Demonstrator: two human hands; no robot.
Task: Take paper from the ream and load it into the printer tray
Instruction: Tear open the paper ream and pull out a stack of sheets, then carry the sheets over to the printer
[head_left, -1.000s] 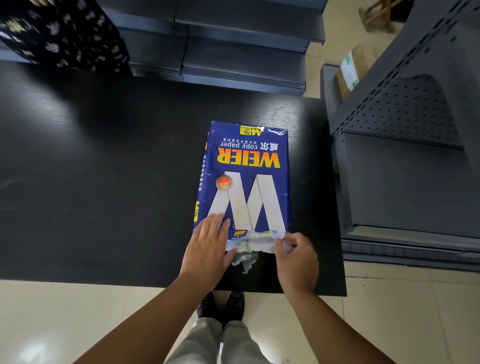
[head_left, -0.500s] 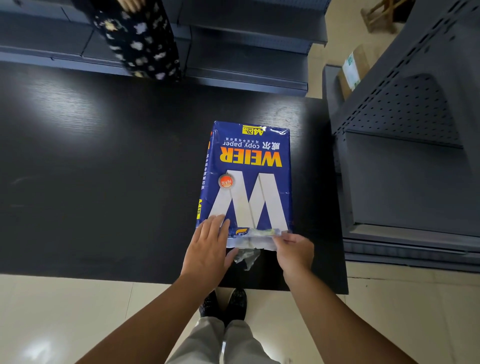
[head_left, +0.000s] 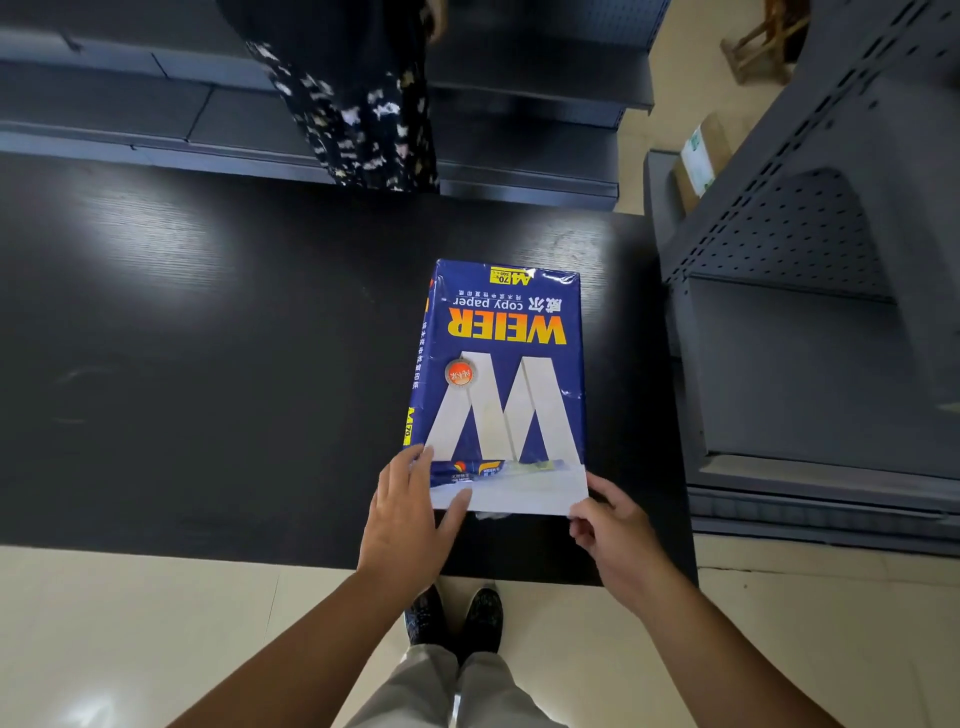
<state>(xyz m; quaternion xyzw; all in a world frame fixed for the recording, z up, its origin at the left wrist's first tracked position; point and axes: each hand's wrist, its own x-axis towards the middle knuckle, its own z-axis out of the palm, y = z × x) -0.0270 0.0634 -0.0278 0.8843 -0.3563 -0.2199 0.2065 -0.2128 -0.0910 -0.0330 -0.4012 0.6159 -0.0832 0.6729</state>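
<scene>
Your blue ream (head_left: 498, 364) lies flat on the black table (head_left: 208, 338), near its right edge, open end toward you (white paper (head_left: 519, 493) showing there). Your left hand (head_left: 410, 514) rests on the near left corner, fingers spread, thumb on the sheets. Your right hand (head_left: 613, 535) pinches the near right corner of the paper.

Shop: bare grey perforated shelving (head_left: 810, 244)

Dim, wide-angle view bowed at the edges; soft glare patches sheen the black table (head_left: 156, 270).
</scene>
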